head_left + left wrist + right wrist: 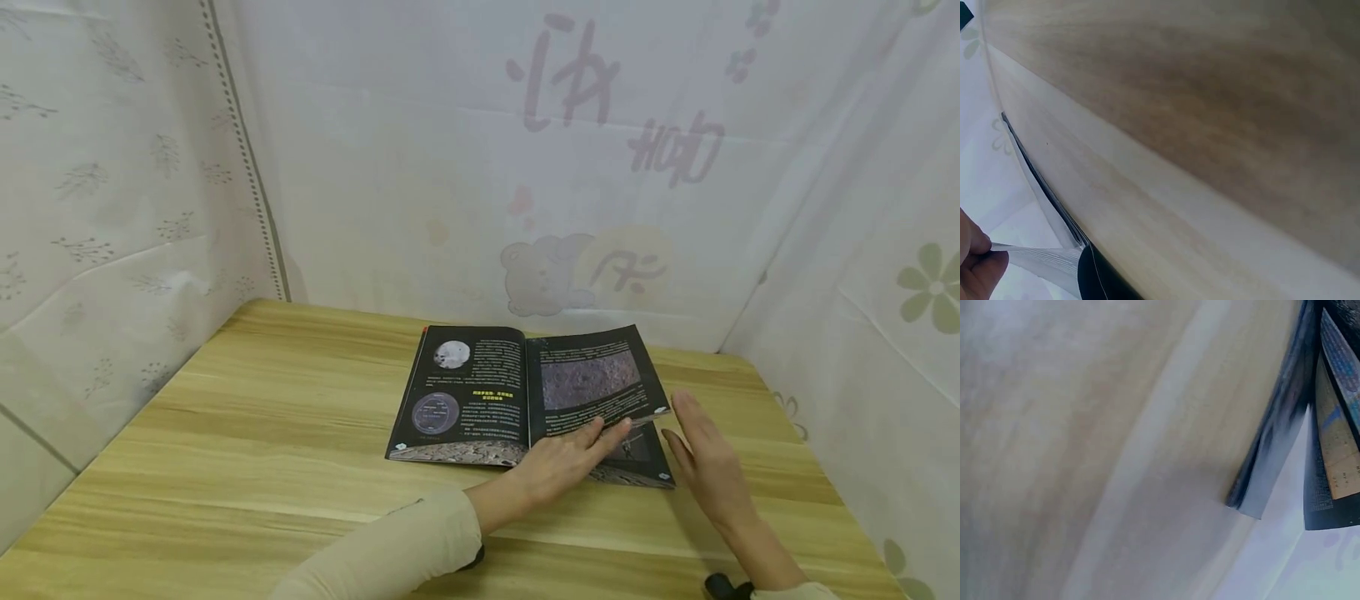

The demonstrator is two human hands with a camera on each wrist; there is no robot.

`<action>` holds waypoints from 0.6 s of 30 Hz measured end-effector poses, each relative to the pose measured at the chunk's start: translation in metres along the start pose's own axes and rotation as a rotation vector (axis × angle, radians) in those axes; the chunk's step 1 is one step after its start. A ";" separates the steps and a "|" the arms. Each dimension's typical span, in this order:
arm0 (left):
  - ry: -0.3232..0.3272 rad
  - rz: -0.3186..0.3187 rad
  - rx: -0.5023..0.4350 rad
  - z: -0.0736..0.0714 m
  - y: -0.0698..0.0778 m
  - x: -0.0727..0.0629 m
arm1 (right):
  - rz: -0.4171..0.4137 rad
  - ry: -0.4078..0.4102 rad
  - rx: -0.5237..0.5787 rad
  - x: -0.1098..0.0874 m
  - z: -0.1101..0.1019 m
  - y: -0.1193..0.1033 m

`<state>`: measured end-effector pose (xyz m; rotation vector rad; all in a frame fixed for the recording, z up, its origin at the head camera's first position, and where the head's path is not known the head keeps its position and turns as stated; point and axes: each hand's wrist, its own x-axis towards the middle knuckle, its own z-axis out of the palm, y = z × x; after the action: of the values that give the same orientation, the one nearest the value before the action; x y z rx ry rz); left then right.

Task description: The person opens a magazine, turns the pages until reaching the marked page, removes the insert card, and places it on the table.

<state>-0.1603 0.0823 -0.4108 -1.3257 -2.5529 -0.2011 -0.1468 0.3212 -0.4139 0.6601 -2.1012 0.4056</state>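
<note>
An open magazine (468,367) with dark pages, photos and small text lies on the table. My left hand (551,467) reaches across its right half from below. In the left wrist view, thumb and fingertip pinch a raised sheaf of pages (1041,259) at its lower edge. Under the lifted sheaf, another dark page (645,454) shows in the head view. My right hand (708,462) is beside the raised corner, fingers extended and holding nothing. The right wrist view shows the magazine's parted pages (1272,450) from the side, with that hand out of frame.
The wood-grain table (225,433) has pale cloth walls around its back and sides. A printed bear (543,275) marks the back cloth, right behind the magazine. Dark wrist straps (723,586) show near the sleeve cuffs.
</note>
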 end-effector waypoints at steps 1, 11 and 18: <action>0.012 0.004 -0.003 0.000 0.000 0.000 | 0.027 -0.030 0.004 -0.002 0.000 0.000; -0.019 0.005 0.004 -0.001 -0.003 -0.001 | 0.191 -0.601 0.036 -0.015 0.007 -0.002; 0.043 -0.009 0.138 -0.006 -0.007 -0.004 | 0.221 -0.771 0.150 -0.018 0.008 0.000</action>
<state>-0.1633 0.0741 -0.4066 -1.2454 -2.4886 -0.0536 -0.1435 0.3229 -0.4331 0.7501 -2.9148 0.4843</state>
